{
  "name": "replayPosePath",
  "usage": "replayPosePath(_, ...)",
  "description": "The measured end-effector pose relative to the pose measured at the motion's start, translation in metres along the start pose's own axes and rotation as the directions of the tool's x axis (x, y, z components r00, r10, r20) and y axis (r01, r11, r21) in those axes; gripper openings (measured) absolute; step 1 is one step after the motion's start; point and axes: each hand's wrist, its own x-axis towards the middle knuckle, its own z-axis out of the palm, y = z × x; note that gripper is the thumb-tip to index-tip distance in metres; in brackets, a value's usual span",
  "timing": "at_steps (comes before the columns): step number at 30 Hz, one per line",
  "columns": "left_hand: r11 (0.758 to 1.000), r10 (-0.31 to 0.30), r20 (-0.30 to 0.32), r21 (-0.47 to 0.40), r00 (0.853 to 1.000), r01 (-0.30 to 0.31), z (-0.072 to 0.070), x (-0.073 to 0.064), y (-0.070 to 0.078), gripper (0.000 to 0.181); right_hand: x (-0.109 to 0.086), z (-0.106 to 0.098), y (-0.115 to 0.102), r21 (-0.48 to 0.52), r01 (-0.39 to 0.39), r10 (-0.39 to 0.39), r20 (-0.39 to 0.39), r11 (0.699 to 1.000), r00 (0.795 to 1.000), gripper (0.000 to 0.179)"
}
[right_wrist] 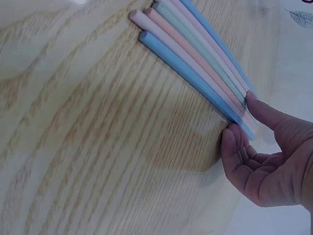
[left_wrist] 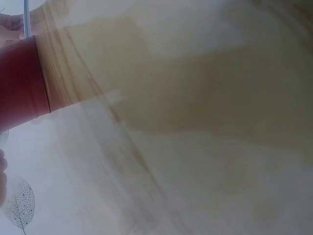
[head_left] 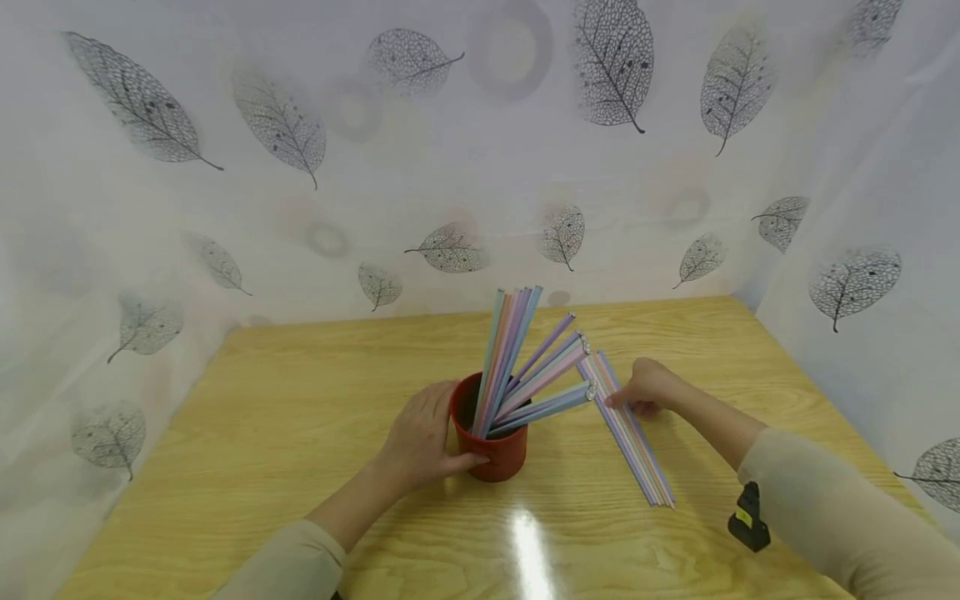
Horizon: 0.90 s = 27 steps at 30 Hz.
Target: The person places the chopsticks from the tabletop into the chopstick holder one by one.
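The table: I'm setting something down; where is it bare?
Bare table: from its left edge to the left hand and red cup; also the far right corner, beyond the right hand. Crowded: right of the cup, where leaning sticks reach toward the flat row of sticks.

The pot (head_left: 498,460) is plain brick red, darker inside. The upright straws (head_left: 504,358) in it run pale green, peach, pink, lilac and blue, and those leaning out to its right show purple, pink, mint and light blue. The flat straws (head_left: 630,429) right of the pot lie in solid stripes of blue, pale pink, peach and mint, with blue at both edges. Beneath the pot, the table (head_left: 300,400) is yellow-tan with brown wood grain. Behind the pot, the whitish cloth (head_left: 480,183) carries charcoal-grey veined leaf prints (head_left: 615,62) and faint grey rings. Either side of the pot, the sleeves (head_left: 840,508) are plain cream
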Motion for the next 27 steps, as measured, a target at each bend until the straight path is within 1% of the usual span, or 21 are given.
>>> replayPosePath(3, 1.000, -0.001, 0.009, -0.010, 1.000, 0.001, 0.000, 0.000, 0.000, 0.090, 0.001, 0.000, 0.000, 0.067, -0.053, 0.052, 0.021, 0.996, 0.998, 0.033)
replayPosePath(5, 1.000, -0.001, 0.010, -0.010, 1.000, 0.001, 0.000, 0.000, 0.000, 0.091, 0.001, 0.000, 0.000, 0.095, -0.075, 0.073, 0.030, 0.993, 0.997, 0.032)
replayPosePath(10, 1.000, 0.000, 0.005, -0.004, 1.000, 0.000, 0.000, 0.000, -0.001, 0.093, 0.002, -0.002, 0.000, 0.139, -0.093, 0.087, 0.048, 0.986, 0.995, 0.030)
replayPosePath(14, 1.000, -0.003, 0.014, -0.016, 1.000, 0.003, 0.000, 0.000, -0.002, 0.091, 0.000, -0.003, -0.001, 0.157, -0.076, 0.067, 0.066, 0.985, 0.996, 0.024)
replayPosePath(18, 1.000, -0.001, 0.020, -0.021, 1.000, 0.001, 0.001, 0.000, -0.002, 0.089, -0.003, -0.005, -0.002, 0.150, -0.033, 0.020, 0.082, 0.988, 0.996, 0.018)
replayPosePath(23, 1.000, 0.017, 0.004, -0.006, 1.000, -0.017, 0.002, 0.000, -0.002, 0.090, -0.004, -0.010, -0.003, 0.137, 0.007, -0.024, 0.117, 0.991, 0.993, 0.008)
replayPosePath(27, 1.000, 0.020, 0.000, 0.003, 1.000, -0.020, 0.001, -0.001, -0.002, 0.090, -0.006, -0.014, -0.003, 0.141, 0.041, -0.061, 0.145, 0.989, 0.988, 0.006)
